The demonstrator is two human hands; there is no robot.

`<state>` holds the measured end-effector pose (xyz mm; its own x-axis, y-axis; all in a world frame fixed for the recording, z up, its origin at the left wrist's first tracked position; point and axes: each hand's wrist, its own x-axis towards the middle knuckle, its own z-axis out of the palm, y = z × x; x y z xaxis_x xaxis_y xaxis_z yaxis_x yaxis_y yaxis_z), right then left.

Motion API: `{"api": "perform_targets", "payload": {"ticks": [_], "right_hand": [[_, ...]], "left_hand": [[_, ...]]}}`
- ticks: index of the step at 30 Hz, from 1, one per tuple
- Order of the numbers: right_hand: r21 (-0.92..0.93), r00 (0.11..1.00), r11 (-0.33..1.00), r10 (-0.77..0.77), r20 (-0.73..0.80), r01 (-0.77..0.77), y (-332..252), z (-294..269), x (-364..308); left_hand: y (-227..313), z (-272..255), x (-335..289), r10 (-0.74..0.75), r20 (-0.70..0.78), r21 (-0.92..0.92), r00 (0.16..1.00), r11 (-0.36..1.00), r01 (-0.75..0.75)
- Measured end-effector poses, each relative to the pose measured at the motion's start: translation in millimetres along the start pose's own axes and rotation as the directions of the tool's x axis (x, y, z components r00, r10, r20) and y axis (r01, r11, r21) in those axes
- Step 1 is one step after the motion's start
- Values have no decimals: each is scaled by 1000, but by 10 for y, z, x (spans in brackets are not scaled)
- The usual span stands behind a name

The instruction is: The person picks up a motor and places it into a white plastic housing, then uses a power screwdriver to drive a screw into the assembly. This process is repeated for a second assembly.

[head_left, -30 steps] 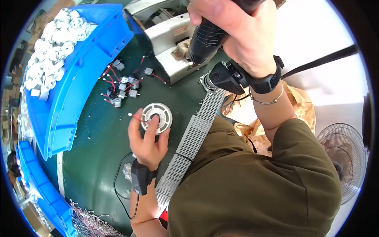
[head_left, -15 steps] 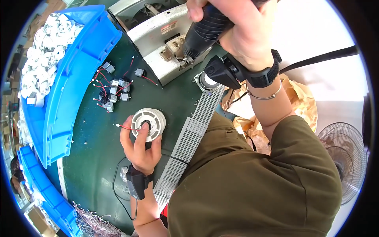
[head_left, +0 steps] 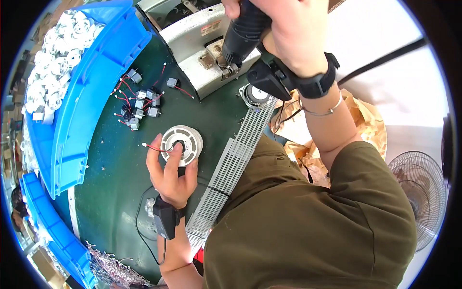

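My left hand (head_left: 171,180) is closed around a round white plastic housing (head_left: 196,139), held at the green tabletop. One finger presses on a dark part in its middle, from which a red wire with a white plug (head_left: 145,144) sticks out. My right hand (head_left: 301,41) grips a black power screwdriver (head_left: 243,38), tilted downward. Its lower end is at the metal block on the front of a pale metal machine (head_left: 192,36); the tip itself is hard to make out. Small silver motors (head_left: 140,103) with red wires lie in a pile between the machine and the blue bin.
A tall blue bin (head_left: 84,115) full of white plastic rings (head_left: 53,67) stands at left, a second blue bin (head_left: 57,236) nearer. A perforated strip (head_left: 224,176) runs along the table edge, a small round speaker (head_left: 255,96) at its far end. Brown paper (head_left: 363,115) and a fan (head_left: 416,197) are at right.
The view has shifted slightly. Both hands keep their holds, and the screwdriver stays at the machine's block. The white housing appears a little farther from me.
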<state>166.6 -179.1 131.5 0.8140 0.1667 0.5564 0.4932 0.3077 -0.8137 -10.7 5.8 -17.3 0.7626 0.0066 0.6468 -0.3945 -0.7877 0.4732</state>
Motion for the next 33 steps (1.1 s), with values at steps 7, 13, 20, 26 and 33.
{"api": "perform_targets", "payload": {"ticks": [7, 13, 20, 26, 33], "right_hand": [[137, 996, 988, 67, 62, -75, -35, -55, -161], [-50, 844, 973, 219, 490, -224, -325, 151, 61], [30, 847, 985, 129, 517, -168, -232, 582, -53], [80, 865, 988, 77, 496, -133, -176, 640, -111], [143, 886, 986, 7, 464, -82, -112, 681, -173]], "left_hand": [[0, -40, 59, 16, 14, 98, 1000, 995, -18], [44, -38, 126, 56, -25, 124, 998, 991, -53], [47, -1, 93, 32, -82, 70, 996, 997, -26], [51, 7, 117, 12, -82, 58, 997, 998, -8], [67, 5, 103, -30, -77, 45, 997, 998, 34]]}}
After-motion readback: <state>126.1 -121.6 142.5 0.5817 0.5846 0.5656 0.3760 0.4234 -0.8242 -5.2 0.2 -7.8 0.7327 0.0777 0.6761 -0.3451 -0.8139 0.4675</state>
